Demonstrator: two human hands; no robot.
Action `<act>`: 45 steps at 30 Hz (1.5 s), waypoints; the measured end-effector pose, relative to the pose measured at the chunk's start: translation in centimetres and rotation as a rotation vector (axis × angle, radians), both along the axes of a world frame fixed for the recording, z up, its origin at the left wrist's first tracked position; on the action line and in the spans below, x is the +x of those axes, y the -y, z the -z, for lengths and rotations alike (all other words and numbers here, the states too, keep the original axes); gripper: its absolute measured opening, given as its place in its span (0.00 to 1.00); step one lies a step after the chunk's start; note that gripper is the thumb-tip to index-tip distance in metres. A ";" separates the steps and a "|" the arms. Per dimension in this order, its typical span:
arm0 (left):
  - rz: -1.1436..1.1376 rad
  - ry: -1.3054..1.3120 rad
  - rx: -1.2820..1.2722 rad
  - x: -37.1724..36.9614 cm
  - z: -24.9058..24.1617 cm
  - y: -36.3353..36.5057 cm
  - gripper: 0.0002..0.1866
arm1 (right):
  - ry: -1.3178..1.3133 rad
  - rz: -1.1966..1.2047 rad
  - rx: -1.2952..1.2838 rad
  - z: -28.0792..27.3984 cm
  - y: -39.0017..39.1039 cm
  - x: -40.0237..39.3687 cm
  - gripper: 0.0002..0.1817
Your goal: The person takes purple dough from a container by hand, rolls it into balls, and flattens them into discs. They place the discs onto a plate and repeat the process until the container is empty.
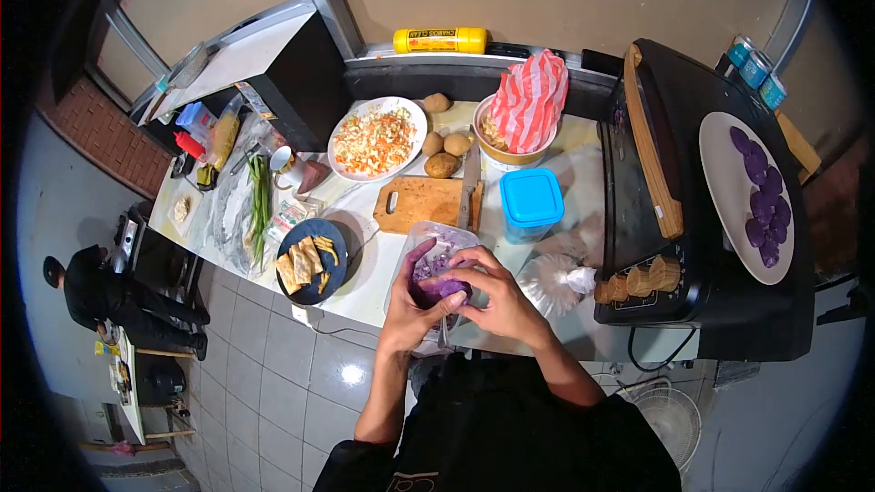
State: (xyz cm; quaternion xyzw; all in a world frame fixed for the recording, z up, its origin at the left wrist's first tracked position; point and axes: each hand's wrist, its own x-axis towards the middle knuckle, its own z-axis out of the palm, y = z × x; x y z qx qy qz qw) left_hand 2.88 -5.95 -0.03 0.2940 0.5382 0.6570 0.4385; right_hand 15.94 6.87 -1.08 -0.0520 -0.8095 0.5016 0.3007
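Observation:
Over a clear plastic container [398, 264], both my hands are closed around a lump of purple mash [441, 290]. My left hand [412, 299] cups it from the left, with its thumb along the near side. My right hand [497, 293] presses on it from the right with curled fingers. More purple mash [437, 255] shows inside the container, partly hidden by my fingers. Below my hands, a utensil handle [444, 335] sticks out at the container's near edge. On an oval white plate [725, 164] at the right lie several flattened purple patties [764, 184].
A cutting board [415, 204] with a knife [469, 187] lies behind the container. Nearby are a blue-lidded tub [531, 200], a bagged white substance [551, 282], a plate of chopped vegetables [378, 138] and a dark plate of wraps [339, 260]. An oven [629, 164] stands right; another person [109, 287] is far left.

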 end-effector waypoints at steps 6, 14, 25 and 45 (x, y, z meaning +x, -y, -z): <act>0.031 -0.011 0.024 -0.1 -0.9 0.4 0.47 | 0.018 -0.119 0.061 -0.4 -1.1 0.2 0.32; -0.047 0.031 0.015 -0.2 0.1 0.5 0.47 | -0.033 -0.032 0.004 -1.1 0.4 -0.5 0.30; -0.018 -0.007 0.002 -0.4 0.1 0.8 0.49 | 0.008 -0.043 -0.003 -1.1 0.2 -0.4 0.29; 0.007 0.122 0.015 0.3 -0.7 -0.3 0.46 | 0.035 -0.047 -0.001 -0.1 -0.8 0.2 0.27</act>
